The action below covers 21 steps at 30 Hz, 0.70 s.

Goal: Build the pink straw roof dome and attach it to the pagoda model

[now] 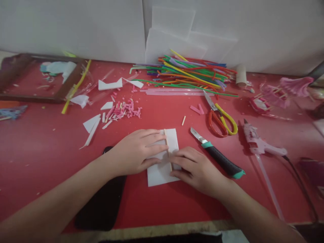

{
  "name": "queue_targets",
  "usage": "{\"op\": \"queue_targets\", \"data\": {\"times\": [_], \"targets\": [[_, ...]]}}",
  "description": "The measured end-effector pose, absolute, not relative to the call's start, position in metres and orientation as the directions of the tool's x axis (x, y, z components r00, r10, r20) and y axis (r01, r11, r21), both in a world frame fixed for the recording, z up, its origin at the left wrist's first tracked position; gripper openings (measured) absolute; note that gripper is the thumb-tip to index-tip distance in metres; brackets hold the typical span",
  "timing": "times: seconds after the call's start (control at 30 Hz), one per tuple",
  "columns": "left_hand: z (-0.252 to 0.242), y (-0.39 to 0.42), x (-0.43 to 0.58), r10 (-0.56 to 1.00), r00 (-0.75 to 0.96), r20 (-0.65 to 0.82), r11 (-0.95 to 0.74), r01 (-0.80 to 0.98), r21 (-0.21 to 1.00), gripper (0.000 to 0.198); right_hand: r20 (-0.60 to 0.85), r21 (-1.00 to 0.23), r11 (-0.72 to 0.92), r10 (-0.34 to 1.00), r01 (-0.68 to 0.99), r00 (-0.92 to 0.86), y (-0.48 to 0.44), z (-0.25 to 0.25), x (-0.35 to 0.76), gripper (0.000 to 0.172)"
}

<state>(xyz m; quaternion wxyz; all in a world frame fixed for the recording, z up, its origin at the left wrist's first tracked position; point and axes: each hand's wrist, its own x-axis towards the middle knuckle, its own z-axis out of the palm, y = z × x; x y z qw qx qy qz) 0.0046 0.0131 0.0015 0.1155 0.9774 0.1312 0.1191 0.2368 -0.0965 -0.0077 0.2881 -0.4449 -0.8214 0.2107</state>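
A white rectangular sheet (157, 177) lies on the red table, with a thin wooden stick (166, 134) lengthwise across it. My left hand (138, 150) rests flat over the sheet's left side, fingers spread, fingertips touching the stick's upper part. From the right, my right hand (196, 168) lies over the sheet's right edge, its fingers apart and their tips at the stick's lower part. Just right of the hands is a utility knife (220, 158) with its blade out. Beneath my left forearm a black phone (106, 202) is partly hidden.
Scissors (219, 116) and a pink glue gun (258, 140) lie at the right. Colourful pipe cleaners (189, 74) are piled at the back beside a cardboard tube (241, 76). Pink and white scraps (126, 109) and a brown frame (32, 98) are at the left.
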Motion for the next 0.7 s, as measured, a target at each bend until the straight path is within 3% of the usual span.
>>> {"op": "queue_targets", "data": {"times": [0.27, 0.7], "targets": [[0.0010, 0.0174, 0.0012, 0.237, 0.936, 0.261, -0.956, 0.177, 0.234, 0.033, 0.415, -0.451, 0.618, 0.784, 0.644, -0.462, -0.0943, -0.0097, 0.2300, 0.018], [0.0008, 0.0170, -0.0008, 0.328, 0.919, 0.219, -0.923, 0.263, 0.279, 0.048, 0.460, -0.418, 0.691, 0.721, 0.590, -0.518, -0.0915, -0.0113, 0.2266, 0.018]]}}
